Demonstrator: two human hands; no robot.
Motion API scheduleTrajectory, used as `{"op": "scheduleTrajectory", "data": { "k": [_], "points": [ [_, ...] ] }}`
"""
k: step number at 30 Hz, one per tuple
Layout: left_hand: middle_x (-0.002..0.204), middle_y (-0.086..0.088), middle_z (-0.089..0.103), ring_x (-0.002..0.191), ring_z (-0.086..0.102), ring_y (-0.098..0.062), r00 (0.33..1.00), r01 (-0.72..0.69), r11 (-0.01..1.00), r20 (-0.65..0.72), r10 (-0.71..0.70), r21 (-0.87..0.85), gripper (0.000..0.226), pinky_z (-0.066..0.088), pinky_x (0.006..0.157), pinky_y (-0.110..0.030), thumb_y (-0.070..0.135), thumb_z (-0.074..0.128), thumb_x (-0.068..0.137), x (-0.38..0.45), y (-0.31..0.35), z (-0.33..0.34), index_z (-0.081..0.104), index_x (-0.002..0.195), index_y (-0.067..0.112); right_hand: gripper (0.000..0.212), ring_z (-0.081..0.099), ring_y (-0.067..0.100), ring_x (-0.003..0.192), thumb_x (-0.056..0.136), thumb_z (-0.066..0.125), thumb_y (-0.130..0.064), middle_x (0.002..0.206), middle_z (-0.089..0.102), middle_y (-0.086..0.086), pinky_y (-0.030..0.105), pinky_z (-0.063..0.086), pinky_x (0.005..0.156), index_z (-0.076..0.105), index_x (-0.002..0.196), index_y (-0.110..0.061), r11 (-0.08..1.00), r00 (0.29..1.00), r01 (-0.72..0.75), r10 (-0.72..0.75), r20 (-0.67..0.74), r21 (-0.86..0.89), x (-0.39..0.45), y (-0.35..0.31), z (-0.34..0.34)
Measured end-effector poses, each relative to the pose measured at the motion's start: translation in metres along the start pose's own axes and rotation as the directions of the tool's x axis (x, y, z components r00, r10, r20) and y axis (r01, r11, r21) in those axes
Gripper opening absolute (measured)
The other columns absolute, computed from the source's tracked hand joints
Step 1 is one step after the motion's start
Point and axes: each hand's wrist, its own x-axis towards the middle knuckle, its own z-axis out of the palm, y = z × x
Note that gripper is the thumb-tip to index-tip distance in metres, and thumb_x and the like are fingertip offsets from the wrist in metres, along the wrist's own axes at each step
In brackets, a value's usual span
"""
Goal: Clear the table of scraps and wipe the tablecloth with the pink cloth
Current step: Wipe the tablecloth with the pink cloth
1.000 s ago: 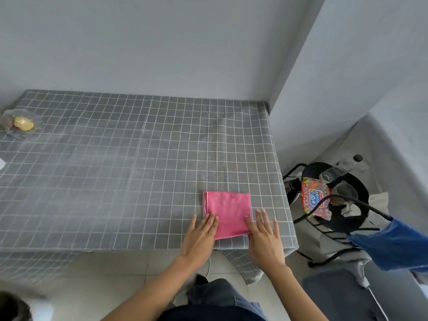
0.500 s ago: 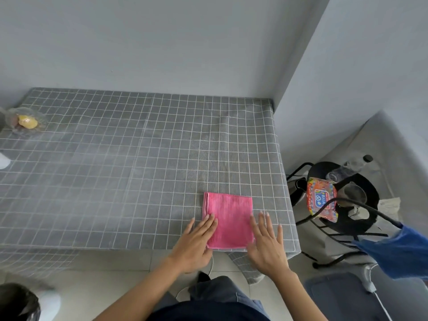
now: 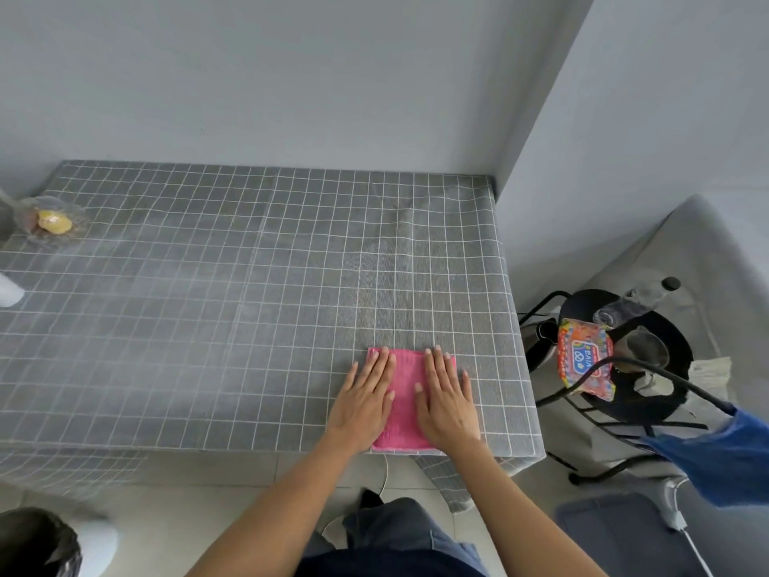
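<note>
A folded pink cloth [image 3: 405, 393] lies flat on the grey checked tablecloth [image 3: 249, 306] near the table's front right corner. My left hand [image 3: 366, 399] rests palm down on the cloth's left half, fingers spread. My right hand [image 3: 445, 395] presses flat on its right half. Both hands cover most of the cloth; only a strip between them and its near edge show.
A clear glass dish [image 3: 50, 220] with a yellow piece sits at the far left. A white object [image 3: 8, 289] pokes in at the left edge. A black stool [image 3: 624, 368] carrying a colourful packet [image 3: 584, 364] stands right of the table. A dark bin [image 3: 33, 543] is at bottom left.
Both hands have slid forward from the cloth's near edge onto its top and now lie flat across it. The cloth has stayed in about the same spot.
</note>
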Motion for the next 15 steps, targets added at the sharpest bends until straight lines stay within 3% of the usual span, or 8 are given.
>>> {"op": "scheduleTrajectory", "data": {
  "k": [11, 15],
  "points": [
    [0.154, 0.003, -0.028, 0.141, -0.028, -0.011, 1.0, -0.006, 1.0, 0.026, 0.007, -0.017, 0.067, -0.012, 0.118, -0.037, 0.051, -0.015, 0.088, 0.001, -0.009, 0.004, -0.023, 0.147, 0.02, 0.059, -0.02, 0.006, 0.142, 0.097, 0.006, -0.048, 0.155, -0.017, -0.015, 0.04, -0.015, 0.116, -0.011, 0.15, -0.029, 0.999, 0.998, -0.037, 0.037, -0.046, -0.003, 0.001, 0.002, 0.005],
    [0.153, 0.003, -0.028, 0.141, -0.026, -0.012, 0.996, 0.003, 0.999, 0.086, 0.001, -0.053, 0.061, -0.01, 0.119, -0.039, 0.046, 0.006, 0.1, 0.002, -0.008, -0.005, -0.02, 0.148, 0.018, 0.063, -0.022, 0.008, 0.141, 0.091, -0.007, -0.05, 0.154, -0.021, -0.014, 0.048, -0.008, 0.118, -0.016, 0.148, -0.027, 0.996, 0.998, -0.067, 0.067, 0.0, -0.052, 0.002, -0.001, 0.006]
  ]
}}
